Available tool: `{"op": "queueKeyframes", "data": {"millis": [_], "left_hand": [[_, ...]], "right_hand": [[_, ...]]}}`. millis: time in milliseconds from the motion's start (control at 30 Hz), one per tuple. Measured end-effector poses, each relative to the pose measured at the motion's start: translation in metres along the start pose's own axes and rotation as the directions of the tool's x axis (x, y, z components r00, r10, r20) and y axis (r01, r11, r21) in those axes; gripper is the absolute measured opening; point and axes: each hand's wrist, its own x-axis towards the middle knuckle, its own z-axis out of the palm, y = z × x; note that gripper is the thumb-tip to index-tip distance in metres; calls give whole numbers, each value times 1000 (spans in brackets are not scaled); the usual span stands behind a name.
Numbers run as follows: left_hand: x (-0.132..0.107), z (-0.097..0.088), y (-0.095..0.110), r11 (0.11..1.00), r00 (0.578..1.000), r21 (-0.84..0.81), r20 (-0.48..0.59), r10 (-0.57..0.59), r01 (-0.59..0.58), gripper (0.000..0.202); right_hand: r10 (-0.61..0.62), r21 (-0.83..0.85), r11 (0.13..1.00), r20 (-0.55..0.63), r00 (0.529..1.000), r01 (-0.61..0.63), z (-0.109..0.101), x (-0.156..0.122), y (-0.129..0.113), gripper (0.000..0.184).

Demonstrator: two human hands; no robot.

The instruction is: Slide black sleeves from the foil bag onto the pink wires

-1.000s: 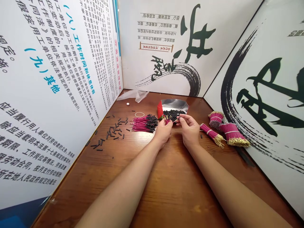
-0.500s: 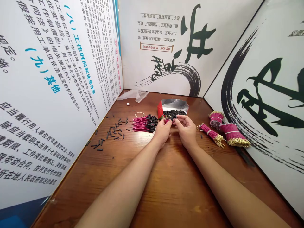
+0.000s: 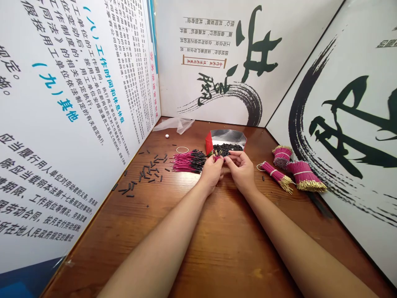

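My left hand (image 3: 213,174) is closed around a small bunch of pink wires (image 3: 218,156) with gold terminals at their tips. Close beside it, my right hand (image 3: 242,169) is pinched near the ends of that bunch; what sits between its fingertips is too small to make out. Behind both hands stands a red box with a silvery inside (image 3: 232,136), holding many short black sleeves (image 3: 228,148). Left of my left hand lies a pile of pink wires with black sleeved ends (image 3: 189,161).
Loose black sleeves (image 3: 150,169) are scattered at the left. Banded bundles of pink wires (image 3: 305,176) lie at the right, with a thinner bundle (image 3: 277,176) beside them. A rubber band (image 3: 182,150) and clear plastic bag (image 3: 175,124) lie farther back. Printed panels enclose the table.
My right hand has shifted slightly left, bringing its fingertips closer to the wire bunch in my left hand. The left hand has barely moved.
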Motion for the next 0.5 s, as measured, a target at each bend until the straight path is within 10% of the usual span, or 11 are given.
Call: {"op": "queueKeyframes", "data": {"millis": [500], "left_hand": [[-1, 0, 0, 999, 999, 38, 42, -15, 13, 13]], "right_hand": [[-20, -100, 995, 76, 997, 28, -1, -2, -5, 26]]}}
